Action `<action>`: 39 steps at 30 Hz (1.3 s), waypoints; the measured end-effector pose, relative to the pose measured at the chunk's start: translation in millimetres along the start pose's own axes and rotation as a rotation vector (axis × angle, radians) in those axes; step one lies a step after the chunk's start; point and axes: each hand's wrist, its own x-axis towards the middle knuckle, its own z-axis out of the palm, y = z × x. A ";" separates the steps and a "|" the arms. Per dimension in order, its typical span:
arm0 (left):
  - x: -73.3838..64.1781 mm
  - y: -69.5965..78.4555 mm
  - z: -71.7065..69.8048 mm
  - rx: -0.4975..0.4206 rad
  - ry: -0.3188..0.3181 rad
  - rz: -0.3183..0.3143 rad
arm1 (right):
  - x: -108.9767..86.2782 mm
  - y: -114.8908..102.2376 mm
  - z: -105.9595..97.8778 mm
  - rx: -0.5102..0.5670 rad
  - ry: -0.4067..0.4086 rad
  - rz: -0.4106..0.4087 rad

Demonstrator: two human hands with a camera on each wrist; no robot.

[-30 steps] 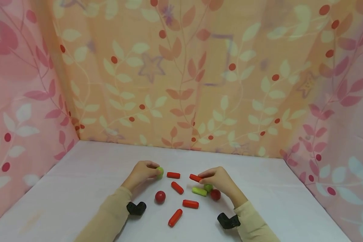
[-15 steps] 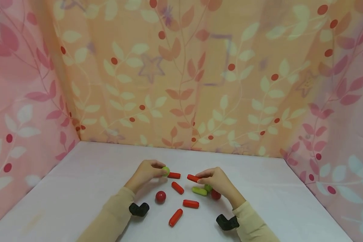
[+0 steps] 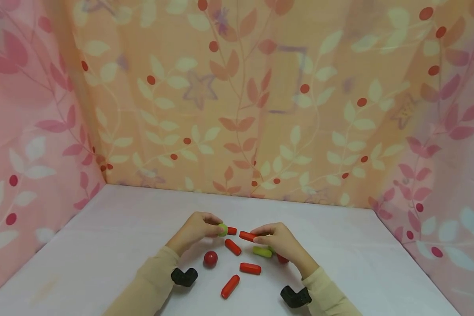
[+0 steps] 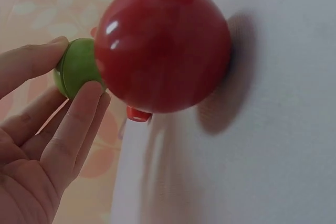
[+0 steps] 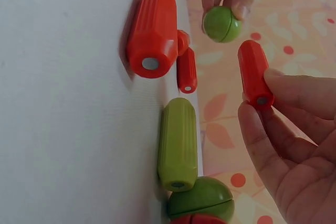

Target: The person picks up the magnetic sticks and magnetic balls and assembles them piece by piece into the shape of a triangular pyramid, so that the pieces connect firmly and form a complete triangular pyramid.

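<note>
Booth walled with leaf-print cloth

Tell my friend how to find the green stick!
On the white table, look near the person's right hand. A short stick lies there beside a green ball. Unlike the red sticks around it, this one is yellow-green.

The left hand pinches a green ball between its fingers. In front, a glossy red ball partly hides it, its shadow dark on the white table. Red pieces show behind.
</note>
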 end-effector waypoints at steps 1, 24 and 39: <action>-0.3 0.1 -0.2 0.003 -0.003 -0.003 | 0.5 -0.9 0.7 -0.008 -0.002 -0.009; -4.8 11.1 2.8 0.037 -0.167 0.083 | 0.2 -2.3 3.2 -0.025 0.000 -0.028; -9.7 9.6 5.8 0.012 -0.175 0.092 | -1.6 -1.1 5.8 -0.009 -0.038 -0.008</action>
